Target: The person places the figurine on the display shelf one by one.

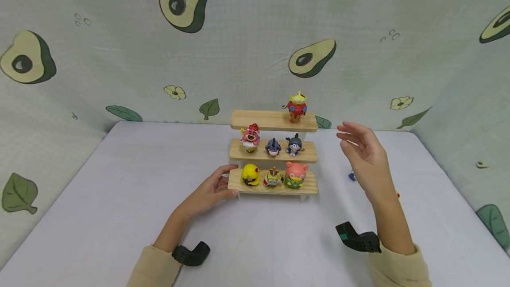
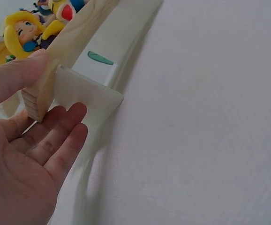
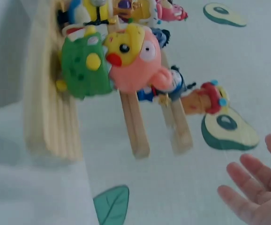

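Observation:
A three-tier wooden display stand (image 1: 303, 188) with white supports holds small toy figures. My left hand (image 1: 209, 191) grips the left end of its lowest board (image 2: 48, 91), thumb by the top and fingers below. On that board sit a yellow-haired figure (image 1: 250, 175), a crowned figure (image 1: 272, 177) and a pink figure in green (image 1: 296, 175). The middle board bears a pink bear (image 1: 250, 137), a grey-blue donkey (image 1: 273, 147) and a dark-haired figure (image 1: 294, 145). A red-suited green alien (image 1: 297, 107) stands on the top board's right. My right hand (image 1: 368, 163) hovers right of the stand, fingers loosely bent, holding nothing.
A small blue item (image 1: 352, 176) lies on the white tabletop (image 1: 119, 189), partly behind my right hand. Beside my right forearm a bit of a red and yellow item (image 1: 397, 195) shows. An avocado-print cloth (image 1: 247, 34) hangs behind the stand.

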Motion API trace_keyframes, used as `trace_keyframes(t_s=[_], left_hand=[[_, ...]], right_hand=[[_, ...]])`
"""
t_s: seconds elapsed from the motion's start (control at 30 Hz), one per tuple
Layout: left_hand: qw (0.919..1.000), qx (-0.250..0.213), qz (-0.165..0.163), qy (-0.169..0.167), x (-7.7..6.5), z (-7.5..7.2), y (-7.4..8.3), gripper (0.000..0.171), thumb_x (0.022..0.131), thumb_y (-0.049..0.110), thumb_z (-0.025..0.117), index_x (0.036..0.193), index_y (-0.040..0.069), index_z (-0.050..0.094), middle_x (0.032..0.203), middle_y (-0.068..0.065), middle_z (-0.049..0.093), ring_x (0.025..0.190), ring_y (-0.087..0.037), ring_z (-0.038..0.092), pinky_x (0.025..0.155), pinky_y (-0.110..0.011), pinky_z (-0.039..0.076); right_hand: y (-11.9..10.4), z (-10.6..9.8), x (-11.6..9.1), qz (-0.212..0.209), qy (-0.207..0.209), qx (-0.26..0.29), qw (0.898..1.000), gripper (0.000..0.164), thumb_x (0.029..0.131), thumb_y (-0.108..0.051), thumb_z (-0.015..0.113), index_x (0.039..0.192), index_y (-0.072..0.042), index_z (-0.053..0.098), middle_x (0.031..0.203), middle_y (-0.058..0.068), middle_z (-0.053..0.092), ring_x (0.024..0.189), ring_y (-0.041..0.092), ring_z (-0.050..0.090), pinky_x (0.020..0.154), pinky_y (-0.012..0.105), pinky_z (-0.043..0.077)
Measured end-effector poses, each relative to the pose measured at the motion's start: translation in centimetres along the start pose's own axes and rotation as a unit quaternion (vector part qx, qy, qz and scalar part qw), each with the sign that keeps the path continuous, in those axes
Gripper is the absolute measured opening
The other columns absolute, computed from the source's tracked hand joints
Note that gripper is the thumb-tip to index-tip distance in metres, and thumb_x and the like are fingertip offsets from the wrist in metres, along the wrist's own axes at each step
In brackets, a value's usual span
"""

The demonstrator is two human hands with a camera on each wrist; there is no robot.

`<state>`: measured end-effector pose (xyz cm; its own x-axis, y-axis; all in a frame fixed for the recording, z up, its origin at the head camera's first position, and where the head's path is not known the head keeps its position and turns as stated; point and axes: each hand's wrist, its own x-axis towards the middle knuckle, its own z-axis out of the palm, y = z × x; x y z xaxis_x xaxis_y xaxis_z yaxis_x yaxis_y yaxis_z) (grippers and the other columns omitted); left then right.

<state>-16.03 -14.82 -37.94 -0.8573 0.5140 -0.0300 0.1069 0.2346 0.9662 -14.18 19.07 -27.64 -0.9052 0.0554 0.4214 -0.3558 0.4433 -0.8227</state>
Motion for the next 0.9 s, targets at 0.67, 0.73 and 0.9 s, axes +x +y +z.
trace_keyframes(t_s=[0.67,0.73,0.9], left_hand=[[1.0,-0.008,0.0,0.0,0.1,0.1,0.0,0.067,0.087,0.02,0.066,0.142,0.012,0.028,0.123,-0.017,0.049,0.105,-0.02,0.057,0.09,-0.018,0.046],[1.0,-0.009,0.0,0.001,0.1,0.1,0.1,0.067,0.087,0.021,0.065,0.143,0.012,0.028,0.123,-0.017,0.05,0.105,-0.02,0.057,0.09,-0.018,0.046],[0.9999,-0.012,0.002,-0.001,0.1,0.1,-0.1,0.067,0.088,0.02,0.065,0.143,0.01,0.028,0.124,-0.019,0.049,0.106,-0.02,0.057,0.09,-0.018,0.045]], right_hand=[[5.8,-8.6,-2.7,0.151,-0.09,-0.23,0.957,0.057,0.095,-0.039,0.049,0.14,-0.008,0.036,0.135,0.02,0.044,0.114,0.02,0.042,0.08,0.007,0.037],[6.6,-9.2,-2.8,0.167,-0.106,-0.228,0.953,0.058,0.096,-0.038,0.047,0.141,-0.004,0.034,0.135,0.023,0.042,0.115,0.034,0.039,0.084,0.021,0.044],[10.1,-11.0,-3.3,0.217,-0.135,-0.199,0.946,0.06,0.097,-0.038,0.045,0.143,-0.002,0.029,0.136,0.025,0.04,0.116,0.038,0.04,0.085,0.058,0.04]])
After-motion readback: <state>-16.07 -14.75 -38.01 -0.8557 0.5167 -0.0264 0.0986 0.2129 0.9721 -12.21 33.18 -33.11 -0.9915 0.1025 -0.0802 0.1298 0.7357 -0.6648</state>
